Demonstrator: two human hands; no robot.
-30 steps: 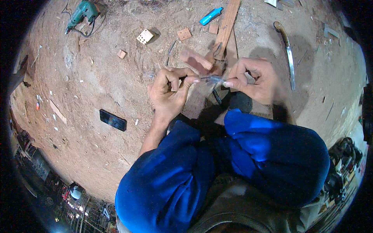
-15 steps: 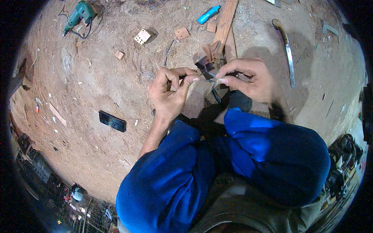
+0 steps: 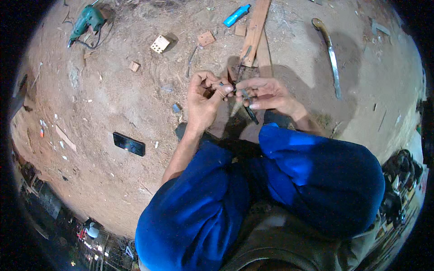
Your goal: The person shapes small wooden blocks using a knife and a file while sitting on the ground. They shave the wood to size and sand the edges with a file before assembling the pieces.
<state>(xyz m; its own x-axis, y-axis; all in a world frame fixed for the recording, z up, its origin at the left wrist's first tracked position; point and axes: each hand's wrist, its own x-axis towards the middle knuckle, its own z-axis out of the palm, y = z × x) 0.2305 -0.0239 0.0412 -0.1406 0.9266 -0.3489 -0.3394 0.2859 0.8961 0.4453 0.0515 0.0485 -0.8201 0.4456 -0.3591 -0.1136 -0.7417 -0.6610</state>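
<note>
Head view — sandy floor (image 3: 90, 180), clutter (image 3: 398, 180) at its edge; left hand (image 3: 203, 103) pinching a dark piece (image 3: 234, 89) — right hand (image 3: 273, 94), grip unclear.

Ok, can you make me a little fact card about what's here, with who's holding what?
Left grip: thumb and finger pinching something small and dark
Right grip: close beside it, fingers curved; what it holds is unclear
Wooden strip: on the ground, ahead of both
Knife: far right, brown handle, metal blade
Power drill: green, corded, upper left
Phone: dark, lying to the left
Pale block: small, with dark dots or holes
Trousers: blue
</note>
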